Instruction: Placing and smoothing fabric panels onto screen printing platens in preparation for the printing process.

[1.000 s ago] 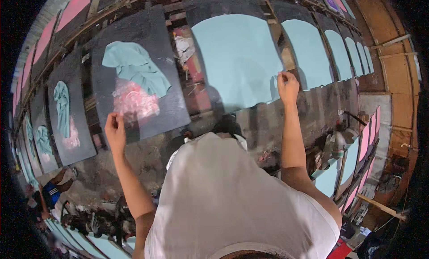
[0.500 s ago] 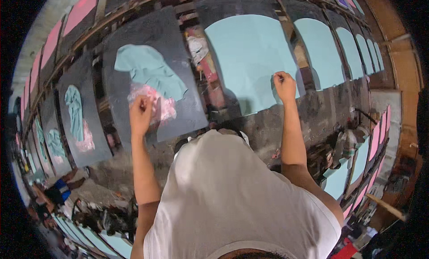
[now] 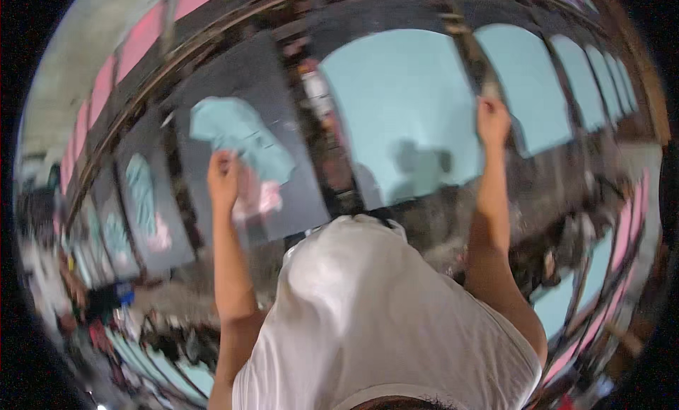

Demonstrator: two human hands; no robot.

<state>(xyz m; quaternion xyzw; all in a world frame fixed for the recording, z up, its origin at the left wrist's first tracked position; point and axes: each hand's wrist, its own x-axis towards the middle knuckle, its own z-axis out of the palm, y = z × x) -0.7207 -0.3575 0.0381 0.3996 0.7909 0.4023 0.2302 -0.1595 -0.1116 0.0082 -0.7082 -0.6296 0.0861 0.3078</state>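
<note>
My left hand [image 3: 223, 178], its fingers curled together, is over a dark board [image 3: 233, 67] at the lower edge of a crumpled light-teal cloth-like sheet [image 3: 244, 137]. Under that sheet lies a pink and white crumpled patch [image 3: 260, 201]. Whether the hand touches either cannot be told. My right hand [image 3: 493, 123] is raised at the right edge of a smooth light-teal panel [image 3: 403, 106] with a rounded far end. Its fingers are closed too. Motion blur hides anything small in either hand.
More round-ended teal panels [image 3: 527, 88] line up to the right. Smaller boards with crumpled teal sheets [image 3: 141, 194] stand to the left. Pink panels [image 3: 141, 42] run along the far left. A cluttered gap [image 3: 329, 152] separates the two nearest boards. Behind me are more teal panels [image 3: 555, 304].
My right hand has moved right, from over the panel to its right edge. The whole view has shifted and blurred. My left hand now appears closer to the crumpled teal sheet.
</note>
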